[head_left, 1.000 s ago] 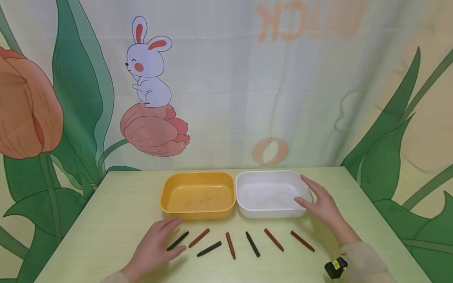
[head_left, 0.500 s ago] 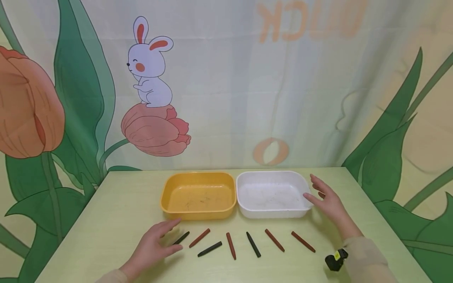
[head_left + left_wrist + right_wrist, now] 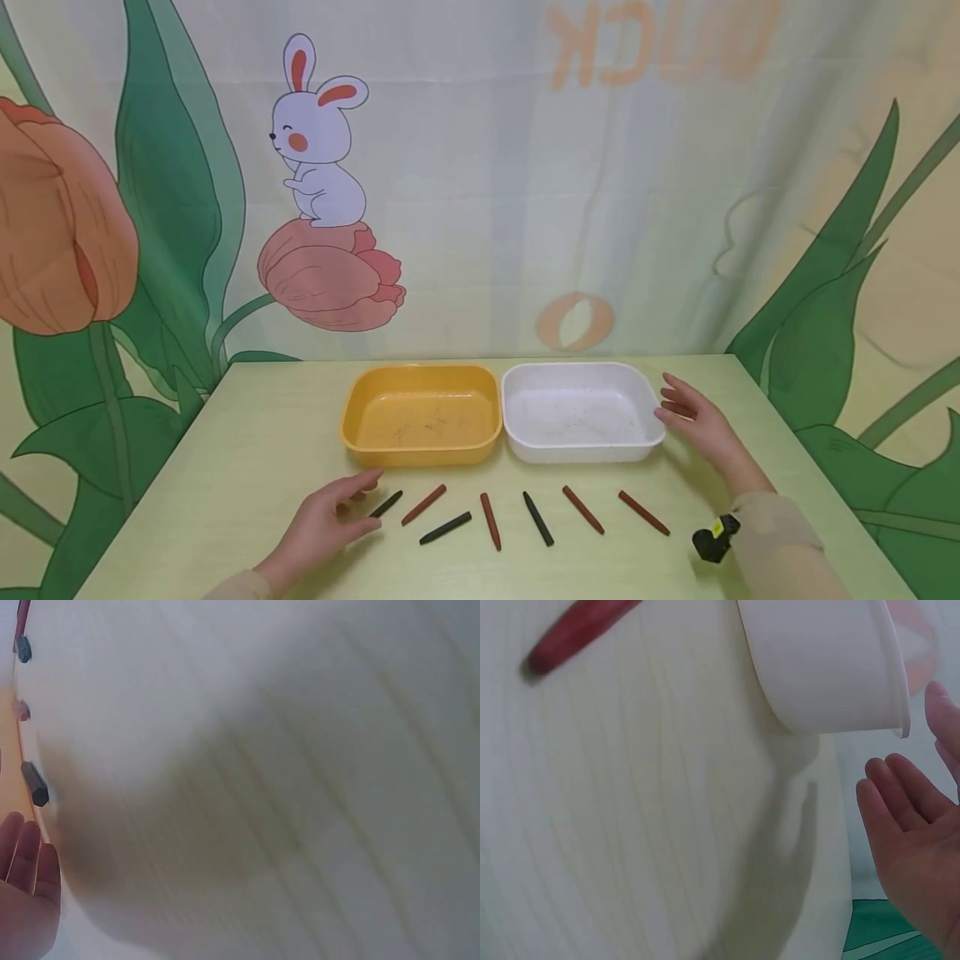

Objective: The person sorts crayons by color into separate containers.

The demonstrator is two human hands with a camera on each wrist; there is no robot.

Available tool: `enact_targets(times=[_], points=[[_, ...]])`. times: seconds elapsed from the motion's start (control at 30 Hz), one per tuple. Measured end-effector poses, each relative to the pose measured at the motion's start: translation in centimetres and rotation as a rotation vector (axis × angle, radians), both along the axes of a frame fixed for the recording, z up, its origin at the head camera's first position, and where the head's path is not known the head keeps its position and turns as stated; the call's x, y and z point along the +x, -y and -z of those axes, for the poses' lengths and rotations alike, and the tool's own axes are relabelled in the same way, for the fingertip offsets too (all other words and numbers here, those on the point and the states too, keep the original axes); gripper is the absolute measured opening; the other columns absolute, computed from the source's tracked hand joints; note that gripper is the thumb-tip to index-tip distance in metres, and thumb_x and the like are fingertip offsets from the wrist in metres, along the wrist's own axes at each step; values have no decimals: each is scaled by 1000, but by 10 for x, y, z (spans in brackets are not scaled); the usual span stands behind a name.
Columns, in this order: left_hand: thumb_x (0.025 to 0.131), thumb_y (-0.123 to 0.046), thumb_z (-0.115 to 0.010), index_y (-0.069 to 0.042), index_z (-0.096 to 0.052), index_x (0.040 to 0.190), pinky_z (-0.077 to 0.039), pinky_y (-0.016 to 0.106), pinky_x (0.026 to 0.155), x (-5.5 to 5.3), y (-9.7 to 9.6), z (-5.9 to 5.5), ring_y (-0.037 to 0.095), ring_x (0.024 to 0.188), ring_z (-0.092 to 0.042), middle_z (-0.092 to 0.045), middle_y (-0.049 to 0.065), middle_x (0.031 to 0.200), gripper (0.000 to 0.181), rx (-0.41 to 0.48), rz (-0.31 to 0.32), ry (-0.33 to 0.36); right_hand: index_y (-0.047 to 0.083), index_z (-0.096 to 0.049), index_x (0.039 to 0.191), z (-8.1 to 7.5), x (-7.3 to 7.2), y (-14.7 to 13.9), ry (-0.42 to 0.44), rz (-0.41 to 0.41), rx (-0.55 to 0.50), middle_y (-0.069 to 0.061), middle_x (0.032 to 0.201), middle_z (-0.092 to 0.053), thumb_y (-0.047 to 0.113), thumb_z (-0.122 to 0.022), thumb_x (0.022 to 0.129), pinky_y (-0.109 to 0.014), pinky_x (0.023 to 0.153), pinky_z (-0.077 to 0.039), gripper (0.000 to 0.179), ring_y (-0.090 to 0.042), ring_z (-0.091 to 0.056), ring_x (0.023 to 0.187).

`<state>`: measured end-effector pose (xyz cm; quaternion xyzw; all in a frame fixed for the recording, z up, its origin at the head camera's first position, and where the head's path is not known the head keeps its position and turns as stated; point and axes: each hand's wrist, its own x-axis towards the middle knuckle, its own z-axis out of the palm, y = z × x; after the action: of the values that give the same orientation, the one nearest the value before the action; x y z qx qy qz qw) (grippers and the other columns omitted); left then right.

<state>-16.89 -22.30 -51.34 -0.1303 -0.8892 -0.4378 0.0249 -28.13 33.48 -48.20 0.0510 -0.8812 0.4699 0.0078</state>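
In the head view my left hand (image 3: 318, 525) hovers at the front left with relaxed fingers and holds nothing. Beside its thumb lies a black crayon (image 3: 386, 504), partly hidden by the hand. The left wrist view has a black crayon (image 3: 35, 784) just beyond the fingertips. My right hand (image 3: 705, 429) is off the right end of a white plastic basin (image 3: 581, 453), fingers loosely bent and nothing in them. In the right wrist view a gap shows between that hand and the basin wall (image 3: 825, 667). A yellow basin (image 3: 423, 457) stands against the white one's left side.
Several black and reddish-brown crayons lie in a loose row before the basins, among them a brown crayon (image 3: 643, 512) at the right end. A small black device (image 3: 715, 539) sits at the right wrist. A printed curtain (image 3: 465, 208) hangs behind the table.
My right hand has drawn away to the right from the white basin's rim. The left hand has shifted slightly left and away from the yellow basin. Crayons and basins stay in place.
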Motion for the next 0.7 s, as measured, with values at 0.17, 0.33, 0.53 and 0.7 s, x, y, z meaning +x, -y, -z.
enact_targets(times=[0.17,0.33,0.53,0.7], points=[[79,-10,-83,-12,-62,135,-54,32,84,-2,0,4,23,102,-63,-68,5,120,60,-14,1,40,8,-20,158,1,-3,-3,51,-21,-16,-32,149,-36,26,-60,101,-54,105,-40,73,-47,-42,132],[79,-9,-83,-15,-64,133,-54,28,79,-3,-1,5,17,97,-63,-69,3,118,57,-16,-23,84,10,-20,159,1,-6,-5,80,-57,-25,-33,149,-37,26,-60,101,-49,101,-47,72,-48,-43,131],[78,-9,-83,-14,-65,131,-54,26,77,-4,-2,6,19,96,-64,-69,4,115,56,5,-9,88,9,-21,159,0,-7,-5,89,-84,-57,-34,147,-37,23,-60,101,-43,94,-53,71,-50,-44,129],[78,-12,-84,-12,-67,130,-54,24,79,-5,-1,9,19,96,-65,-70,4,113,55,15,-3,90,6,-21,158,1,-8,-3,105,-90,-67,-36,146,-37,21,-59,101,-42,93,-54,70,-50,-44,129]])
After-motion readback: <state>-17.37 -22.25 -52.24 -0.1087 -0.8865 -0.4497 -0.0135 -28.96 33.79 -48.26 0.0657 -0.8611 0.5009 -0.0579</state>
